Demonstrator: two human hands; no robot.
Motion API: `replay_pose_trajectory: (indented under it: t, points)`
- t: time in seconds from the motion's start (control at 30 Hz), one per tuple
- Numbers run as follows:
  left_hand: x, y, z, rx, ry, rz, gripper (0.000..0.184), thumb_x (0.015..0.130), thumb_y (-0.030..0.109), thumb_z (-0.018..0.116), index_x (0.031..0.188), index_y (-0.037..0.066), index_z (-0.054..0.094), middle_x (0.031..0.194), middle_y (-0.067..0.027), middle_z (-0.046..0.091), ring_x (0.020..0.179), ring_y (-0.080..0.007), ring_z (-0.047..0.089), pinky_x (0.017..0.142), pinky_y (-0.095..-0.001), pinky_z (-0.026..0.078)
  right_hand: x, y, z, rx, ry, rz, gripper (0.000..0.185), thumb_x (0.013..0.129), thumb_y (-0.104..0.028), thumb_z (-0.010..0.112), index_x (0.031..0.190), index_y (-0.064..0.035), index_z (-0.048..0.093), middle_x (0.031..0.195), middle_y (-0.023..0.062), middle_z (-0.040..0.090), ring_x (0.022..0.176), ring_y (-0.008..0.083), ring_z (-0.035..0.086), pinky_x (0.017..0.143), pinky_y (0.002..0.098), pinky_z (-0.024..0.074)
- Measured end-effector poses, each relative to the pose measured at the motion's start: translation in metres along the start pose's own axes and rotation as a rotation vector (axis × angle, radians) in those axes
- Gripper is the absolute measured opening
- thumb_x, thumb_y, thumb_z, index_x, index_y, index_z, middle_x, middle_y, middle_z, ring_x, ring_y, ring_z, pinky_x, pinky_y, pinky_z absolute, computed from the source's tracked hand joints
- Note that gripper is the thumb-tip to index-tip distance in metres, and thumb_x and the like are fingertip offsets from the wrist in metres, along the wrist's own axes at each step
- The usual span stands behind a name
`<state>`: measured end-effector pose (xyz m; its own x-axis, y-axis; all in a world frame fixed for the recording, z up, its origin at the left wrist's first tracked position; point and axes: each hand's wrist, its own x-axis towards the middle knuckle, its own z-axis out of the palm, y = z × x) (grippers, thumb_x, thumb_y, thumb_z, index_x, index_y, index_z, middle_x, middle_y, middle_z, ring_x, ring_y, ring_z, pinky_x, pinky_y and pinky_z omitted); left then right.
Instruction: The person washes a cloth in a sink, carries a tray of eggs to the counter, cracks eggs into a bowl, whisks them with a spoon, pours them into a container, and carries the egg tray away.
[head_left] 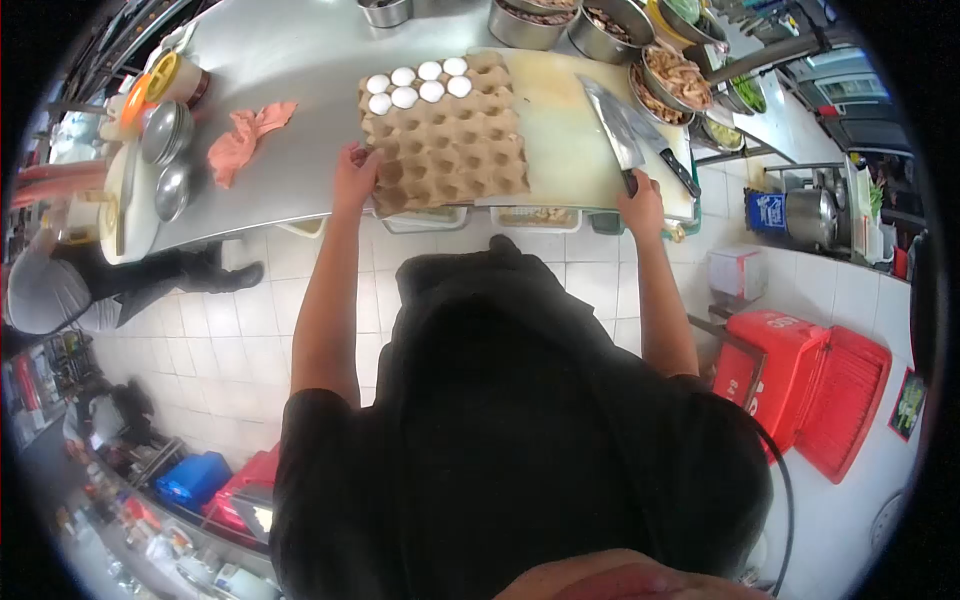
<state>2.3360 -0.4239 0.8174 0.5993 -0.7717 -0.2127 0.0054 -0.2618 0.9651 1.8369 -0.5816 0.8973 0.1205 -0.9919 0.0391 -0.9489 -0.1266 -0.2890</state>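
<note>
A brown cardboard egg tray (450,150) lies on the metal table, partly over the cutting board. Several white eggs (431,91) fill cups in its two far rows, while the nearer cups hold none. At the tray's near left edge, my left hand (357,178) is closed on its rim with curled fingers. My right hand (641,205) is wrapped round the dark handle of a broad-bladed knife (614,122), which lies over the right part of the pale cutting board (565,130). Just right of it rests a second knife (680,172) with a black riveted handle.
Metal bowls of sliced food (677,78) crowd the far right. A pink cloth (248,140) and stacked metal bowls (167,135) are on the left. Containers (535,218) sit beneath the table's front edge. Another person (60,285) is at left; a red cooler box (785,375) stands at right.
</note>
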Motion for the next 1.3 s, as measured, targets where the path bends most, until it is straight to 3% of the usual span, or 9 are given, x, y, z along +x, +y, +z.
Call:
replay_pose_trajectory:
  t: [0.27,0.53,0.67,0.77,0.8,0.9,1.03,1.23,1.3]
  points:
    - [-0.034,0.030,0.017,0.106,0.062,-0.226,0.067,0.079,0.013,0.074,0.133,-0.004,0.039,0.108,-0.0161,0.062,0.091,-0.0222,0.064,0.078,-0.0326,0.053,-0.001,0.004,-0.008,0.261,-0.055,-0.075,0.047,0.079,-0.015,0.064,0.125,-0.0089,0.054,0.106,0.0220,0.061,0.093,0.0400,0.061,0.080,0.0463,0.0493]
    - [-0.107,0.016,-0.009,-0.210,0.315,-0.284,0.048,0.083,0.008,0.065,0.126,-0.002,0.047,0.106,-0.0145,0.064,0.093,-0.0231,0.065,0.076,-0.0368,0.055,-0.038,-0.039,-0.010,0.545,-0.075,-0.291,0.046,0.085,-0.012,0.060,0.130,-0.0145,0.054,0.101,0.0177,0.056,0.086,0.0376,0.061,0.076,0.0472,0.0504]
    - [-0.128,0.023,-0.015,-0.295,0.312,-0.279,0.048,0.083,0.008,0.061,0.128,-0.004,0.049,0.111,-0.0150,0.063,0.096,-0.0240,0.064,0.078,-0.0351,0.053,-0.040,-0.066,0.008,0.300,-0.162,-0.289,0.039,0.090,-0.021,0.053,0.129,-0.0191,0.056,0.110,0.0189,0.052,0.090,0.0390,0.061,0.078,0.0490,0.0509]
    - [-0.123,0.012,-0.033,-0.362,0.262,-0.267,0.046,0.085,0.008,0.060,0.127,-0.003,0.048,0.111,-0.0140,0.062,0.096,-0.0243,0.064,0.078,-0.0352,0.054,-0.048,-0.068,0.015,0.302,-0.173,-0.278,0.043,0.088,-0.015,0.055,0.131,-0.0173,0.055,0.108,0.0202,0.053,0.093,0.0401,0.059,0.079,0.0490,0.0506]
    - [-0.125,0.008,-0.039,-0.396,0.243,-0.250,0.045,0.085,0.009,0.061,0.127,-0.003,0.048,0.111,-0.0137,0.062,0.096,-0.0245,0.064,0.078,-0.0352,0.054,-0.052,-0.067,0.015,0.347,0.022,-0.410,0.044,0.089,-0.013,0.057,0.133,-0.0118,0.053,0.095,0.0152,0.057,0.081,0.0324,0.063,0.070,0.0415,0.0533]
    - [-0.130,0.007,-0.054,-0.444,0.183,-0.314,0.045,0.086,0.011,0.061,0.127,-0.002,0.048,0.112,-0.0134,0.062,0.097,-0.0249,0.064,0.078,-0.0360,0.054,-0.066,-0.074,0.001,1.094,-0.290,0.079,0.045,0.091,-0.013,0.060,0.135,-0.0079,0.052,0.081,0.0063,0.055,0.064,0.0198,0.060,0.056,0.0301,0.0502]
    - [-0.130,0.002,-0.070,-0.465,0.087,-0.371,0.038,0.088,0.012,0.060,0.123,0.000,0.053,0.110,-0.0124,0.063,0.096,-0.0256,0.065,0.080,-0.0386,0.056,-0.072,-0.075,-0.029,1.610,-0.502,0.365,0.025,0.093,-0.023,0.064,0.112,-0.0073,0.058,0.078,0.0000,0.054,0.055,0.0113,0.052,0.045,0.0231,0.0387]
    - [-0.110,-0.016,-0.085,-0.558,-0.079,-0.401,0.038,0.087,0.009,0.060,0.124,0.000,0.053,0.112,-0.0127,0.064,0.100,-0.0275,0.064,0.082,-0.0398,0.056,-0.103,-0.059,-0.028,1.751,-0.570,0.307,0.027,0.094,-0.025,0.062,0.113,-0.0077,0.053,0.093,0.0037,0.057,0.065,0.0128,0.051,0.052,0.0230,0.0413]
    - [-0.113,-0.026,-0.090,-0.433,-0.117,-0.242,0.040,0.087,0.008,0.059,0.126,0.000,0.052,0.116,-0.0133,0.064,0.104,-0.0277,0.063,0.086,-0.0391,0.055,-0.121,-0.061,-0.035,1.772,-0.546,0.318,0.029,0.093,-0.025,0.063,0.114,-0.0076,0.053,0.093,0.0036,0.057,0.065,0.0130,0.051,0.052,0.0226,0.0410]
